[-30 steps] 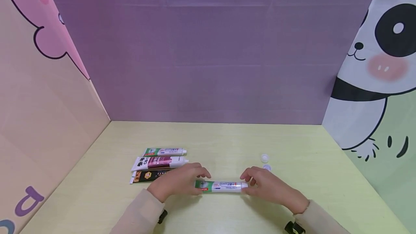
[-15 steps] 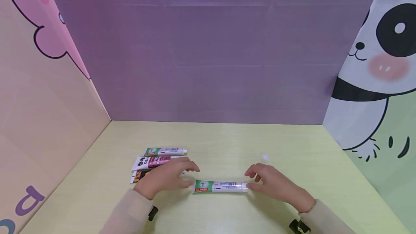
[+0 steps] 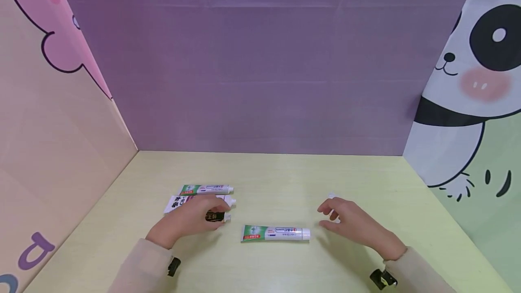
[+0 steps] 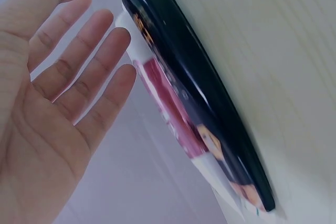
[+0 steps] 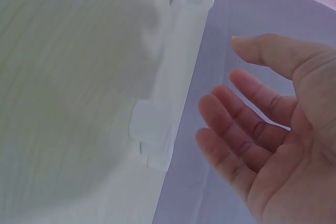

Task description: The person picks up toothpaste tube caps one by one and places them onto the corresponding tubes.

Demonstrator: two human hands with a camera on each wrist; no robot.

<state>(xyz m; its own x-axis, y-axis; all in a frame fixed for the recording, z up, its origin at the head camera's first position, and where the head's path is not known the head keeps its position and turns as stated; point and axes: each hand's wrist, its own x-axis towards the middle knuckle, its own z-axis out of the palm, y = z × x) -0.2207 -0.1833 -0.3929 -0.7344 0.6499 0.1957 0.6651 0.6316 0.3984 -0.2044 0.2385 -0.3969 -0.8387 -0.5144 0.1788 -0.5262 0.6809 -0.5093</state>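
My left hand (image 3: 189, 216) hovers over a black toothpaste tube (image 3: 215, 216), partly covering it. In the left wrist view its fingers are spread and relaxed, apart from the black tube. Behind it lies a white-and-purple toothpaste tube (image 3: 175, 203), also partly hidden by the hand. A green-and-white toothpaste tube (image 3: 277, 233) lies flat at the table's middle, its white cap end to the right, with neither hand on it. My right hand (image 3: 354, 223) hangs to the right of that cap, fingers loosely bent and holding nothing. Small white caps (image 5: 149, 123) stand near it, mostly hidden in the head view.
Another green-and-white tube (image 3: 205, 189) lies at the back of the left row. The pale wooden table (image 3: 281, 175) meets a purple back wall (image 3: 268, 71). Printed cartoon walls flank it left and right.
My left hand has left the middle tube and moved left to the black tube. My right hand has drawn back rightward from the cap end. The middle tube lies released on the table.
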